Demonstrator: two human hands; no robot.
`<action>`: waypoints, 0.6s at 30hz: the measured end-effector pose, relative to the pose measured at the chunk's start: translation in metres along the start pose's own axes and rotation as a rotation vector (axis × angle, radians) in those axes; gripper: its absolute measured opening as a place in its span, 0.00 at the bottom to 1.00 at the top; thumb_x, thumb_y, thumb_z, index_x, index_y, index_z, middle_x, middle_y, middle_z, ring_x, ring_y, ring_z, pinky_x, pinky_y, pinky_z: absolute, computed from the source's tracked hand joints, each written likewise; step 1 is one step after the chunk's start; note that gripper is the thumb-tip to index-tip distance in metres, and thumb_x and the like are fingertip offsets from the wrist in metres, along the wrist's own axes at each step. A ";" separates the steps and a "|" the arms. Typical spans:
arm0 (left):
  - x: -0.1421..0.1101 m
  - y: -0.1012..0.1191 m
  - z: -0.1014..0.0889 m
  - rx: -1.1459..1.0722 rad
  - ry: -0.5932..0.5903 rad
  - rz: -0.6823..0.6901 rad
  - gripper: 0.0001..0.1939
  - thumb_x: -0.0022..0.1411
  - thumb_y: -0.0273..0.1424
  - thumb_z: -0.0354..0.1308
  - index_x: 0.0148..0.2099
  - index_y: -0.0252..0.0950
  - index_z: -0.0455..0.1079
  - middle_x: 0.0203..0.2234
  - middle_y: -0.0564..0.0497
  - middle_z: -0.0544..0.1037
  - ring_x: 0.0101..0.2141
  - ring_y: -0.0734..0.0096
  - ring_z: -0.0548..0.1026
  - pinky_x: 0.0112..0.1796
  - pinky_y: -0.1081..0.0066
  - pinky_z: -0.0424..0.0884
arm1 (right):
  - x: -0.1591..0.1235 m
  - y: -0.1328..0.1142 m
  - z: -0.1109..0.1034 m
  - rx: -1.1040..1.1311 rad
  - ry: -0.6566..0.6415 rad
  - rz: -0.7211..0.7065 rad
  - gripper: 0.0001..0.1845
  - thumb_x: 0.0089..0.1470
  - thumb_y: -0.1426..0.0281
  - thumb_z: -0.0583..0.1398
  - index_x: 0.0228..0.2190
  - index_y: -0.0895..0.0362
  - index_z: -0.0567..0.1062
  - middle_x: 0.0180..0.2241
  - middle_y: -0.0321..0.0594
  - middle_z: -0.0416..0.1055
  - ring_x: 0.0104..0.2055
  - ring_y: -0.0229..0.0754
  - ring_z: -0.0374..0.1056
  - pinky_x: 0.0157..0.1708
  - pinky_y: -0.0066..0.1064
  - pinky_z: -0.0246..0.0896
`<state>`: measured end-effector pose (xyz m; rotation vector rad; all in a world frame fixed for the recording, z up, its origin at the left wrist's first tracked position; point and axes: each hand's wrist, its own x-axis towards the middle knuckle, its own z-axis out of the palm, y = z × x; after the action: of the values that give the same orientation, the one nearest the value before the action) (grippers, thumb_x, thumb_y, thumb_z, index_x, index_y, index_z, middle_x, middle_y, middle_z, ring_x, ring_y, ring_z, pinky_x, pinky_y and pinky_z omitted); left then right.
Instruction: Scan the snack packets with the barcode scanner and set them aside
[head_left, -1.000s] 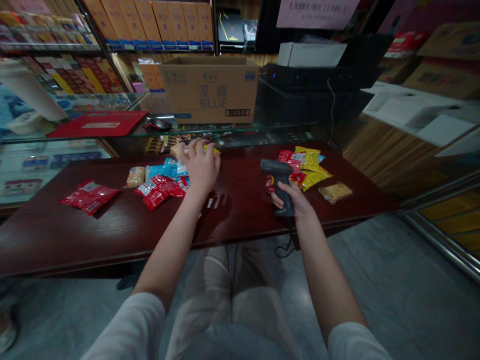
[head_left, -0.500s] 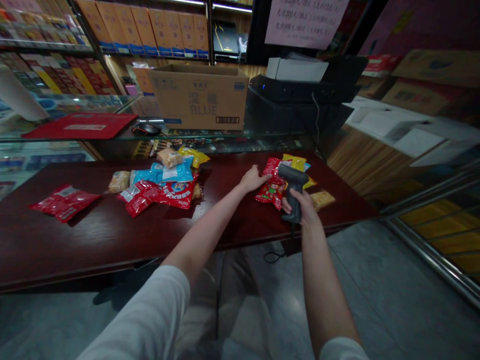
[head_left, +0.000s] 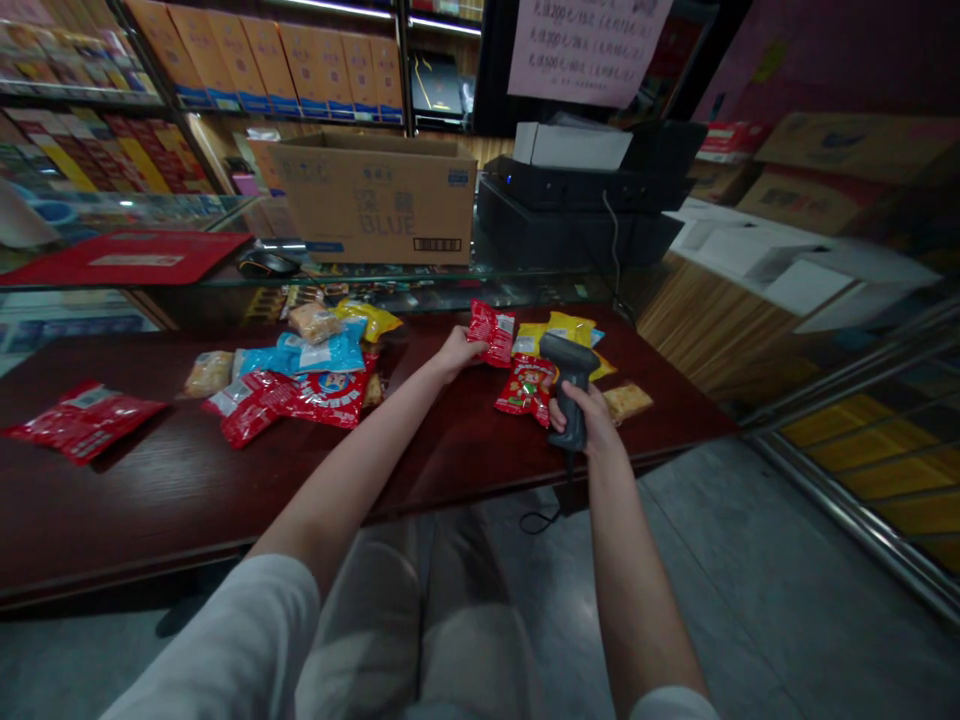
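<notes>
My left hand [head_left: 459,354] pinches the edge of a red snack packet [head_left: 492,333], holding it up with a white label patch showing. My right hand [head_left: 586,410] is wrapped round the grip of a dark barcode scanner [head_left: 568,362], whose head points left. Just left of the scanner lies another red snack packet [head_left: 524,388] with a cartoon print. Behind it are yellow packets [head_left: 571,327], partly covered by the scanner. A pale, clear-wrapped snack [head_left: 628,402] rests to the right of my right hand.
On the dark red table [head_left: 420,450], a pile of snack packets [head_left: 319,350] lies left of centre. A single red packet [head_left: 86,420] is at far left. Behind stand a glass counter with a cardboard box [head_left: 382,205], a computer mouse [head_left: 266,262] and a black printer-like machine [head_left: 585,185].
My left hand has taken hold of a red packet and drawn it left, away from the right-hand pile, uncovering a yellow packet. The scanner stays in my right hand. The view has shifted slightly.
</notes>
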<state>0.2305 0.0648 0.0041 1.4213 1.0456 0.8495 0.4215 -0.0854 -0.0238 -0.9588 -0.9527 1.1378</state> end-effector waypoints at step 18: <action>-0.129 0.003 -0.139 0.278 0.146 0.275 0.33 0.54 0.35 0.58 0.61 0.32 0.63 0.52 0.37 0.77 0.47 0.56 0.79 0.51 0.56 0.75 | -0.015 0.014 0.100 0.114 -0.343 0.140 0.21 0.51 0.58 0.68 0.44 0.52 0.69 0.41 0.37 0.74 0.16 0.26 0.55 0.12 0.24 0.53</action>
<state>0.0570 -0.0071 0.0311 1.7884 1.1272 1.0486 0.3209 -0.0859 -0.0089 -0.7602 -1.0927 1.4913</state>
